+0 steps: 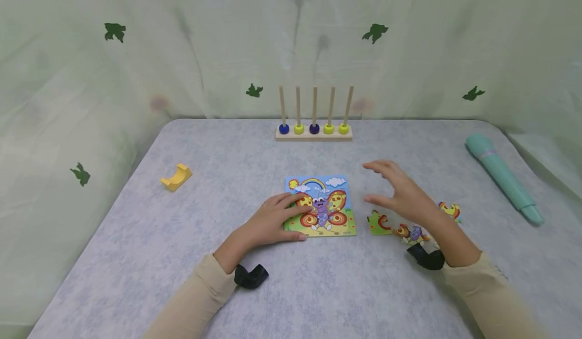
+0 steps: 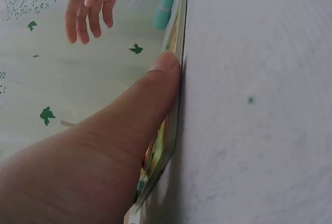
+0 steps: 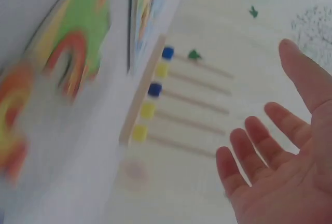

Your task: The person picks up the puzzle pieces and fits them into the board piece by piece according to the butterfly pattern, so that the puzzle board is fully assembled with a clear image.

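The left hand lies over the left side of a butterfly puzzle, which sits flat on the table just below and right of the middle of the frame. Its fingers are stretched out and slightly apart, tips resting on the picture, while the thumb runs along the lower edge; the left wrist view shows that thumb right against the board's side. The right hand hangs in the air to the right of the puzzle, nothing in it, thumb held well away from the fingers, which the right wrist view shows spread. Beneath and beside that hand, right of centre, lie loose puzzle pieces: a green one nearest the puzzle, a purple and orange one next to it, and a yellow and red one partly behind the forearm. A curved black piece shows beside each wrist. At the upper centre stands a bead rack, five pegs with one bead apiece. A yellow arched block lies at the left, a long teal tube slants at the right, and a pale curtain with green bird shapes hangs behind.
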Available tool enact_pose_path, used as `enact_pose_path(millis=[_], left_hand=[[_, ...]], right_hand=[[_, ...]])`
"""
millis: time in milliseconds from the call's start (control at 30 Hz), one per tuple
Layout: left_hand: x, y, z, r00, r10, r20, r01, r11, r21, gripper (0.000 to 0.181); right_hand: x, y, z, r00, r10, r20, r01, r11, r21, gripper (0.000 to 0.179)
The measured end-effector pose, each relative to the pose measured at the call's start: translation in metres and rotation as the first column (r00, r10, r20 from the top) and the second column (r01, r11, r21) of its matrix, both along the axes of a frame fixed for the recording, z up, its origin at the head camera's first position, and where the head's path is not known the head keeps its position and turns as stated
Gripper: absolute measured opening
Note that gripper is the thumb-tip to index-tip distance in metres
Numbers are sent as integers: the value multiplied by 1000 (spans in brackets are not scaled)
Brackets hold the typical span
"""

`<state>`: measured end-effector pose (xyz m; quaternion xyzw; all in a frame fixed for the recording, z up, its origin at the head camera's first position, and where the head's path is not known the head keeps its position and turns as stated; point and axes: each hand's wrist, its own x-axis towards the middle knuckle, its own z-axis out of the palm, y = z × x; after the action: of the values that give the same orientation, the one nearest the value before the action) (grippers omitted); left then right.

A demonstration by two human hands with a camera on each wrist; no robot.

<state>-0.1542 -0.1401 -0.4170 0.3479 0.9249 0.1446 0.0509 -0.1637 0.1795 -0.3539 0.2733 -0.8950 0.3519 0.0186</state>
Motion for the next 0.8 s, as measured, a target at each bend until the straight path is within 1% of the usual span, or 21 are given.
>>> enact_pose_path(millis=[67,133,233,300,367,433,500,600,667,733,800], left_hand=[[0,0,-1,1000,-1,-1,1,1000,-2,70],[0,0,-1,1000,-1,-3,1,1000,-3,70],[-1,0,-2,1000,-2,-3,2,1000,0,70],[-1,0,-2,1000,-1,-3,1,1000,1,69],[0,0,-2,1000,1,-2,-1,1000,0,70],[0,0,-2,1000,3,3,-3,1000,1,70],[0,0,-2,1000,5,8,-5,1000,-1,70],[0,1,-1,1000,6,13,-6,1000,0,70],[0,1,-1,1000,7,16,-7,1000,-1,70],[1,1,0,1000,6,16,-6,1000,1,69],[1,1,1,1000,7,18,-7,1000,3,69]], right_hand=[[6,19,3,997,-48,-55,48,999,-8,66],[11,39,5,992,-98,-85,97,995,-16,67],[18,64,5,982,-172,-79,170,985,-24,69],[22,79,1,975,-220,-39,220,975,-17,69],[25,92,-4,968,-252,7,252,968,-5,70],[27,103,-10,956,-283,78,282,959,17,70],[29,112,-16,944,-298,139,296,954,36,72],[28,124,-25,922,-322,214,312,947,80,75],[26,130,-32,913,-326,244,308,945,110,76],[24,135,-38,908,-324,264,298,945,137,77],[23,139,-44,909,-313,275,280,948,154,77]])
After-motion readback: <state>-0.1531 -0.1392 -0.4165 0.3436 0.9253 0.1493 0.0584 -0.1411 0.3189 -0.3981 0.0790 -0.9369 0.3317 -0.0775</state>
